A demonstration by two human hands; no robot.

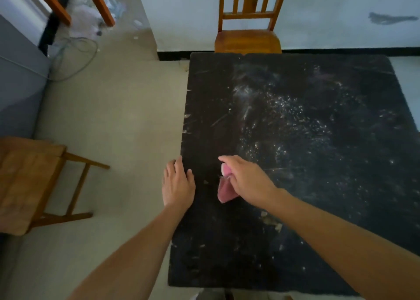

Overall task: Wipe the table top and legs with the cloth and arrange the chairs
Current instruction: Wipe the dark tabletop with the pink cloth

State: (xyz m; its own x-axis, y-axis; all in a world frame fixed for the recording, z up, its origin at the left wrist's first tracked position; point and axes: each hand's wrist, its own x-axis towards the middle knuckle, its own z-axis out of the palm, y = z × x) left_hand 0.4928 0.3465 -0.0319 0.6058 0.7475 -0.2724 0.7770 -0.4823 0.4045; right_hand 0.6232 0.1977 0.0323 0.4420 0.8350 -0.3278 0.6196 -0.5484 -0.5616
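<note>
**At the near left edge of the table top (295, 208): two hands, one cloth**

On the left edge of the black table top rests the left hand (178, 183). It lies flat with straight fingers, the thumb on the top surface and the other fingers at or just over the rim, and it holds nothing. Just beside it, apart and to the right, the right hand (248, 179) grips a pink cloth (226, 191). The fingers curl round a bunched part of the cloth, and a loose flap trails below the hand onto the dark surface. The cloth thus lies on the table top, near its left edge and in the nearer half.

White specks and smears cover the middle and right of the top, with pale chips near the front.

At the far edge stands a wooden chair (248, 40), slatted back to the wall, its seat touching or just meeting the table. A second wooden chair (27, 181) stands well apart on the floor (118, 117) to the left, its rungs showing. Orange-brown legs of a third piece of furniture (100, 4) cross the upper left corner, above a loose cable (77, 56). The pale wall (341, 8) carries a dark smear (391, 18).
</note>
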